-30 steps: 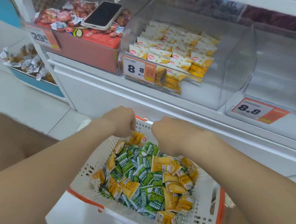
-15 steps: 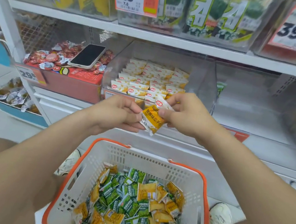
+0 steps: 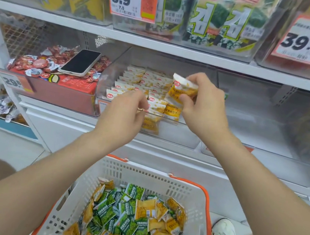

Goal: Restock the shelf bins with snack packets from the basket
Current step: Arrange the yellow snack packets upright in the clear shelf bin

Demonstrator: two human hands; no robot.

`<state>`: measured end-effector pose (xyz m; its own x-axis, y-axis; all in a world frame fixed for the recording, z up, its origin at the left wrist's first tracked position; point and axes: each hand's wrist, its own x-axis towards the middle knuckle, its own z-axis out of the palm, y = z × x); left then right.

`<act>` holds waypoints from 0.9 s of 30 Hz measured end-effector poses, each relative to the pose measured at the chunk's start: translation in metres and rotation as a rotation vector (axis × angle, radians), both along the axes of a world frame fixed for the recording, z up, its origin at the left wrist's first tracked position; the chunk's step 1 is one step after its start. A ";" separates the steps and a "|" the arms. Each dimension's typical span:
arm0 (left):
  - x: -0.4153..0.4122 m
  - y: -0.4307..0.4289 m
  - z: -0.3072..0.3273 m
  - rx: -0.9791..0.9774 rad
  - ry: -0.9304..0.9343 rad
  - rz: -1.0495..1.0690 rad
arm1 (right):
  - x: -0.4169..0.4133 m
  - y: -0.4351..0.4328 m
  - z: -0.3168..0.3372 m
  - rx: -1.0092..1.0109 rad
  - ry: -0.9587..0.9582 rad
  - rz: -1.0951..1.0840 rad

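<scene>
Right hand: the right hand [image 3: 203,110] pinches one yellow packet [image 3: 182,92] between thumb and fingers, upright, over the front right part of the clear bin [image 3: 115,65].
Left hand: the left hand [image 3: 124,112] is curled, fingertips at the bin's front rim; I cannot tell whether it nips anything.
Change: half a second ago both hands held this packet together below the bin. Now the right alone has it, raised to the bin.
Clear bin: at 12 o'clock from the hands, holding neat rows of matching yellow packets.
Basket: the basket [image 3: 161,175] sits at 6 o'clock, well below, heaped with green and yellow packets.
Neighbours: at 9 o'clock is a red bin [image 3: 53,92] with a phone [image 3: 81,62] on top.
Meaning: this packet looks about to join the rows, and most of the restocking remains.
</scene>
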<state>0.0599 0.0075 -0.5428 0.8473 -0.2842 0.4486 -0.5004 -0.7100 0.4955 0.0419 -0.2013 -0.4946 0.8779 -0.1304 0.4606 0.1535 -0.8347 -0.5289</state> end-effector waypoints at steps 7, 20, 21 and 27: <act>0.025 -0.007 -0.015 0.565 0.067 -0.156 | 0.036 0.001 -0.020 -0.332 0.459 -0.098; 0.053 -0.012 -0.008 0.511 0.114 -0.211 | 0.088 0.000 -0.039 -0.184 0.610 -0.095; 0.054 -0.012 -0.009 0.503 0.114 -0.215 | 0.088 0.001 -0.042 -0.195 0.612 -0.116; 0.057 -0.006 -0.016 0.484 0.102 -0.253 | 0.081 0.006 -0.044 -0.257 0.509 -0.244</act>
<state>0.1164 0.0012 -0.5585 0.7582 -0.6378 0.1357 -0.6515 -0.7325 0.1975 0.1227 -0.1958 -0.5387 0.9546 -0.2957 0.0354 -0.2766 -0.9244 -0.2626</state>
